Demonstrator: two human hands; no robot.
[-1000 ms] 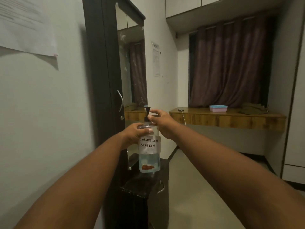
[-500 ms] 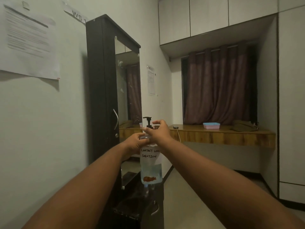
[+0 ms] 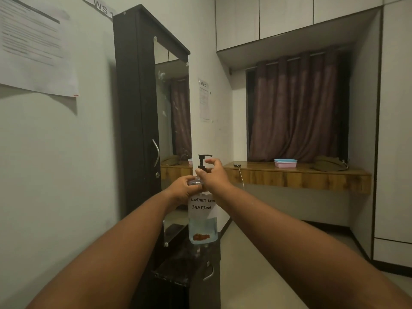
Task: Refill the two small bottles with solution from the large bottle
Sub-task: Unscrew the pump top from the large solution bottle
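Observation:
The large clear bottle (image 3: 202,221) carries a handwritten "CONTACT LENS SOLUTION" label, holds pale blue liquid in its lower part and has a black pump (image 3: 203,160) on top. My left hand (image 3: 186,188) grips the bottle's shoulder from the left. My right hand (image 3: 213,175) curls round the pump's collar from the right, thumb toward me and fingers just under the spout. The bottle is upright, its base at the glossy dark cabinet top (image 3: 178,262); whether it touches is unclear. No small bottles are in view.
A tall dark wardrobe with a mirror door (image 3: 171,112) stands just left of the bottle. Against the far wall runs a wooden shelf (image 3: 289,175) with a pink and blue box (image 3: 285,163), a phone on a cable and a bag. Bare floor lies to the right.
My head has tilted upward, so the bottle and hands sit lower in view. Both hands stay on the bottle. My right fingers have shifted round the pump collar.

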